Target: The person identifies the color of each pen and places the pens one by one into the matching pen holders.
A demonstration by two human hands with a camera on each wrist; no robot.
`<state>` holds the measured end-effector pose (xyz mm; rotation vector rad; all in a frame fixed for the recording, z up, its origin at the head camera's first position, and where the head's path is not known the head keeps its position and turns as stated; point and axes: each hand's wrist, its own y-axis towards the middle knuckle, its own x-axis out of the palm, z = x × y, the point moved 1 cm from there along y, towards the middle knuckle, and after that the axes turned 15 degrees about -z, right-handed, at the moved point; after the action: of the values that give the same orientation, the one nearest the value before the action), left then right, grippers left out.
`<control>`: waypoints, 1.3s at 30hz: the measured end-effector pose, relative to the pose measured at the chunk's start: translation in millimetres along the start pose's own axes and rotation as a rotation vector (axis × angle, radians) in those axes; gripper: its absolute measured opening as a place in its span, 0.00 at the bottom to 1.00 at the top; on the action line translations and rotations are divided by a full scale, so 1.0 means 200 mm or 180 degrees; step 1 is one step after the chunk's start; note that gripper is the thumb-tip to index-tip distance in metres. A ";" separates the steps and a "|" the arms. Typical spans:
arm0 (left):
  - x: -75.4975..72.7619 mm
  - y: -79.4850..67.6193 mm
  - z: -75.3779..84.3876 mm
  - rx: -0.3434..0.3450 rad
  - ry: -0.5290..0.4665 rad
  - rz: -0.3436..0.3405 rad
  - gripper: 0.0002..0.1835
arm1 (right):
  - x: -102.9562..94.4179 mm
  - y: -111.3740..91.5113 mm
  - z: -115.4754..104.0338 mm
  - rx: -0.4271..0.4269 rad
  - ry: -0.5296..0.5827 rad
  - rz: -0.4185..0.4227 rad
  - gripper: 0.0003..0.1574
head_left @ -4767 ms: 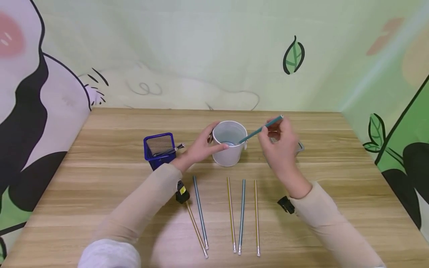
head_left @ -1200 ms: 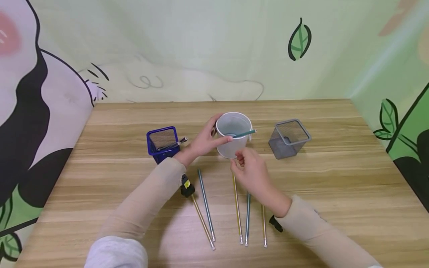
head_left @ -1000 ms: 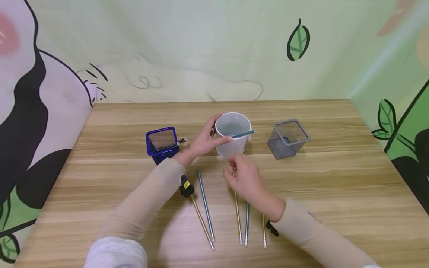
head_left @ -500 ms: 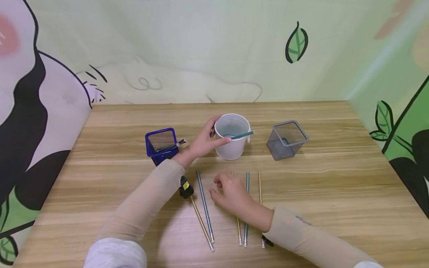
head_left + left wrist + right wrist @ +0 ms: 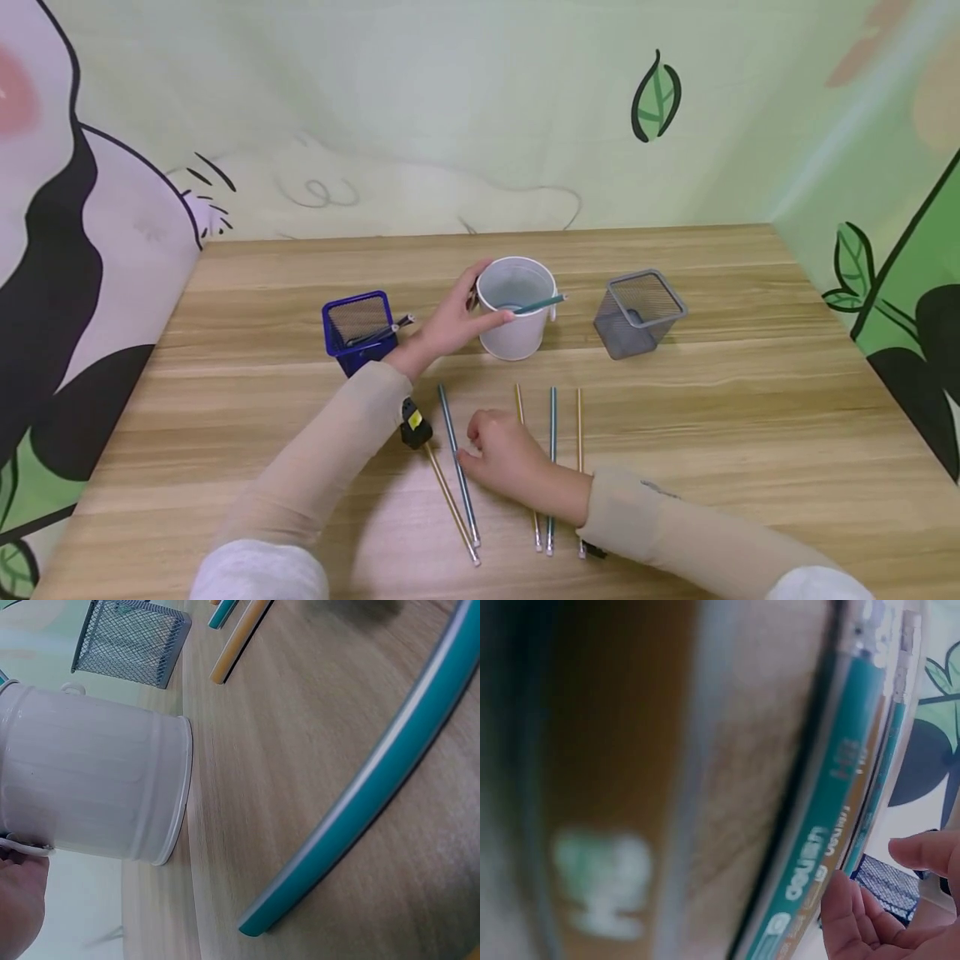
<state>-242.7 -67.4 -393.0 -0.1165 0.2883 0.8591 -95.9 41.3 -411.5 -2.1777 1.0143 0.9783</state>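
Note:
My left hand grips a white metal bucket, thumb over the near rim and the other fingers at its left side. A teal pencil leans inside, its end sticking out over the right rim. In the left wrist view, the bucket stands beside part of the hand. My right hand is low over the table, fingers bent, next to a loose teal pencil. The right wrist view has thumb and fingers apart with nothing pinched between them.
Yellow pencils and another teal pencil lie in front of the bucket. A yellow pencil lies by my left wrist. Left stands a blue mesh holder with dark pencils; right, a grey mesh holder.
Earlier my right hand held a teal pencil at the bucket; that pencil now leans in the bucket. The right hand has moved down and left to the loose teal pencil. The left hand still holds the bucket.

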 end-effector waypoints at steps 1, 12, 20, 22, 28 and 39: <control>0.00 0.00 0.00 0.0002 -0.0006 -0.0001 0.44 | 0.00 0.00 0.00 0.0006 -0.0008 -0.0028 0.13; 0.00 0.00 0.00 0.0026 -0.0011 -0.0013 0.44 | 0.02 0.02 0.00 0.0223 0.0082 -0.0307 0.16; 0.00 0.00 0.00 0.0026 0.0011 -0.0015 0.44 | 0.01 0.01 -0.01 0.0305 0.0107 -0.0390 0.15; 0.00 0.00 0.00 0.0025 0.0015 -0.0010 0.44 | 0.00 0.01 -0.01 0.0317 0.0128 -0.0389 0.15; 0.00 0.00 0.00 -0.0021 0.0024 -0.0011 0.44 | -0.01 0.01 0.00 0.0313 0.0156 -0.0381 0.15; 0.00 0.00 0.00 0.0073 0.0065 -0.0019 0.44 | -0.01 0.01 0.00 0.0345 0.0259 -0.0465 0.25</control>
<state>-242.7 -67.4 -394.0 -0.1047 0.3167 0.8488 -98.7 42.3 -409.8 -2.1821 0.9082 0.7564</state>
